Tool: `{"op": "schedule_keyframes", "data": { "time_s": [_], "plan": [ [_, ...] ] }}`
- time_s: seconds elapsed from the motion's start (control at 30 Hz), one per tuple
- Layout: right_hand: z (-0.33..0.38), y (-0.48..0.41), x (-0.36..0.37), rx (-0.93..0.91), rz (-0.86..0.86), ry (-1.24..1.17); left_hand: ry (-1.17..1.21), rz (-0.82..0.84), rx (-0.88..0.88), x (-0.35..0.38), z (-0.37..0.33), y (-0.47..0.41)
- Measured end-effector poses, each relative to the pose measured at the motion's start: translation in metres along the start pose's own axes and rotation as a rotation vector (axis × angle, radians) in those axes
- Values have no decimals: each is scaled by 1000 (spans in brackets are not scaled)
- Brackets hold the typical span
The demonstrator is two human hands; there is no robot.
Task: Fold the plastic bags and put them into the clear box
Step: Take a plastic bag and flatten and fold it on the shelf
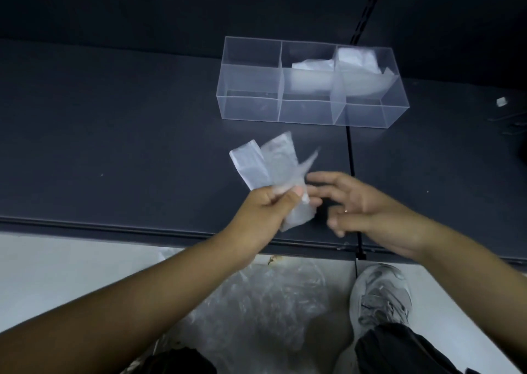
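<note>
The left hand (266, 206) pinches a folded plastic bag (268, 168) above the worktop (114, 134); the right hand (359, 202) has its fingers spread wide, holding nothing. The clear box (251, 108) holds bags in 2 compartments.

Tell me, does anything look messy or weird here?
A little. A heap of crumpled plastic lies on the floor beside a shoe, and the bags in the clear box are loosely stuffed.

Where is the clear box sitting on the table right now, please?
In the head view, the clear box sits on the dark table, up and right of centre, beyond both hands and apart from them, with folded bags in its middle and right compartments.
</note>
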State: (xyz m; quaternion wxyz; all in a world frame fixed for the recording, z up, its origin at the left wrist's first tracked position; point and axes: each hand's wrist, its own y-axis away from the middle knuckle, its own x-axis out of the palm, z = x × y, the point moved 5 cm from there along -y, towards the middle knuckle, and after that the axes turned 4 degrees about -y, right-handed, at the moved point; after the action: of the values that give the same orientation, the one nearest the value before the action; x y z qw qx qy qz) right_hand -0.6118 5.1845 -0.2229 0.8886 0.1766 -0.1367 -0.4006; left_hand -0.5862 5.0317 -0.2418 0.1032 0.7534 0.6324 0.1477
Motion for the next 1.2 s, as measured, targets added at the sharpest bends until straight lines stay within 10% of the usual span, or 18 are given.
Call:
{"op": "schedule_keyframes", "data": {
  "time_s": [0.47, 0.63, 0.73, 0.93, 1.2],
  "plan": [
    [-42, -18, 9, 148, -499, 135, 180, -286, -243, -49, 13, -50],
    [-43, -17, 10, 152, -510, 92, -443, -565, 286, -82, -25, -39],
    [-41, -18, 9, 161, -507, 72, -831, -436, 616, -44, -25, 2],
    [-37, -16, 13, 144, -510, 119, -393, -262, 15, -4, 37, 49],
    [-38, -15, 13, 130, -530, 168, -45, -66, -259, 7, 48, 48]
  ]
}}
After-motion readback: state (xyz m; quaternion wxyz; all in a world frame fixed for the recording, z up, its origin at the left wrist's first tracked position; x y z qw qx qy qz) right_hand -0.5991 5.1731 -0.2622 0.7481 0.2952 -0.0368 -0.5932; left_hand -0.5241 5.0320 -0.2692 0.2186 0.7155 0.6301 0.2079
